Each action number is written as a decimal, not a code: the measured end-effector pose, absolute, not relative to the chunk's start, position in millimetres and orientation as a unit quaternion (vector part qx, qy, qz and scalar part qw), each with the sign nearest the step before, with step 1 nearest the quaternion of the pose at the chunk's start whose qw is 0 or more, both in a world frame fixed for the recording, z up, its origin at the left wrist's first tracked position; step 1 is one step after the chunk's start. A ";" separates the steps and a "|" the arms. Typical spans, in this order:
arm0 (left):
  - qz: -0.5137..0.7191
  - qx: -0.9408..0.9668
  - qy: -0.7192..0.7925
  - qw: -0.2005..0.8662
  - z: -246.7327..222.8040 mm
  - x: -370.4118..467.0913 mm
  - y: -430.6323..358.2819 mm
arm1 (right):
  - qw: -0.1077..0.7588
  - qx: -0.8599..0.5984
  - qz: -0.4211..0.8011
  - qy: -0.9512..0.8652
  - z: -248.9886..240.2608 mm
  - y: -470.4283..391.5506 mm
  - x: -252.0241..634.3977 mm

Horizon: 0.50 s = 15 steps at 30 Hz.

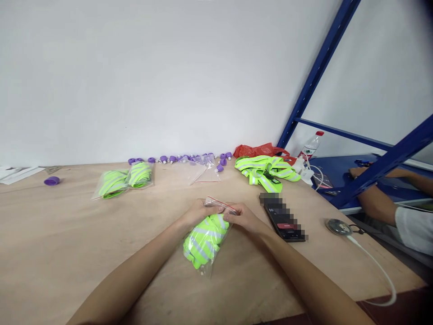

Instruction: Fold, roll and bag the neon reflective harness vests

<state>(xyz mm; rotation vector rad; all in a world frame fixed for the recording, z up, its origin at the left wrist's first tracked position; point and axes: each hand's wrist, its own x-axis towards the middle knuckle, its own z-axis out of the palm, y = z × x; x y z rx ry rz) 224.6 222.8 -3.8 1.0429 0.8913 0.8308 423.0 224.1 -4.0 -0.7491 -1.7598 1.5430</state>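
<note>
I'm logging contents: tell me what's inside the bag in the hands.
A bundled yellow-green strap with silver stripes shows through the clear bag. The inner folds and underside are covered.

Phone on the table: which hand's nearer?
Right. The right hand is left of the phone, with a gap; the left hand is farther left. Both grip the bag.

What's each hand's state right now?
Left hand: closed, holding the clear bag near its top.
Right hand: closed, holding the same bag near its top.
</note>
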 end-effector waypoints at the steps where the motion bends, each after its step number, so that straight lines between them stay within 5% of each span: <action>1: 0.374 0.466 0.398 0.696 -2.6 224.8 222.4 | 0.347 -0.298 0.590 -0.666 -5.1 223.8 422.6; 15: 0.456 0.425 0.429 0.653 -2.0 224.0 230.3 | 0.492 -0.395 0.585 -0.511 -16.7 230.9 418.2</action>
